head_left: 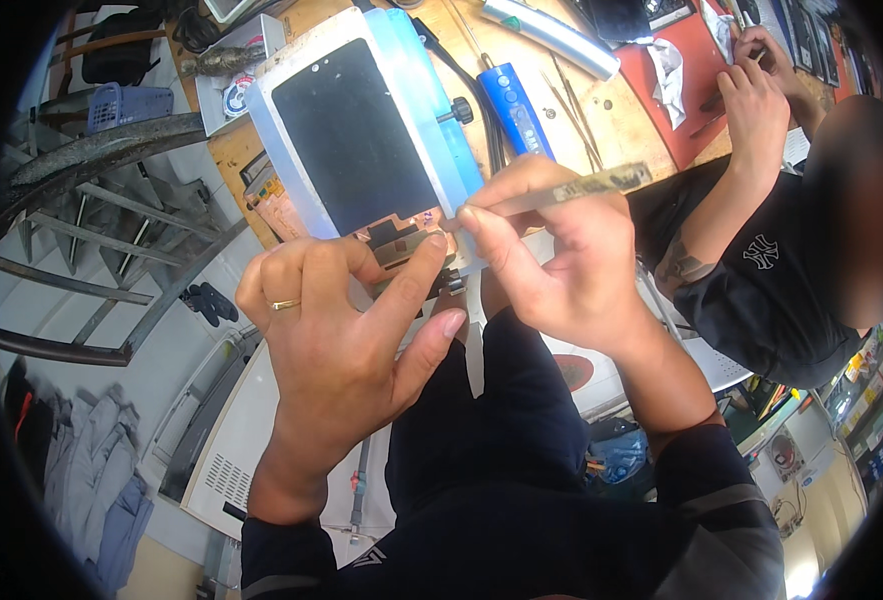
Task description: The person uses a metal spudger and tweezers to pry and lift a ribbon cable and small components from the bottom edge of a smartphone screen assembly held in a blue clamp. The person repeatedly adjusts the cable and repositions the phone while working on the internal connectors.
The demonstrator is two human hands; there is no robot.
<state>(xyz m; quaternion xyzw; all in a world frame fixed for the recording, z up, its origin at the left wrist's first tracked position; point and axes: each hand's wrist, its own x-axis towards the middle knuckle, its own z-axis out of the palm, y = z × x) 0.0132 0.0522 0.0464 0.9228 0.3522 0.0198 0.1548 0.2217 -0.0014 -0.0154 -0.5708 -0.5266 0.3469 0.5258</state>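
Observation:
A dark phone screen panel lies face-flat on a white and light-blue holder at the table's near edge. Copper-coloured flex cable shows along the panel's near end. My left hand, with a ring on one finger, rests there; its index fingertip presses by the flex cable, the thumb stands apart, and the other fingers bend over the panel's corner. Between thumb and fingers my right hand pinches a worn flat metal blade. The blade's tip is at the panel's near right corner, partly hidden by my fingers.
Beyond the holder lie a blue handheld tool, a silver tube and thin tweezers. A black knob juts from the holder's right side. At right, another person's hands work over a red mat. A white tray stands left.

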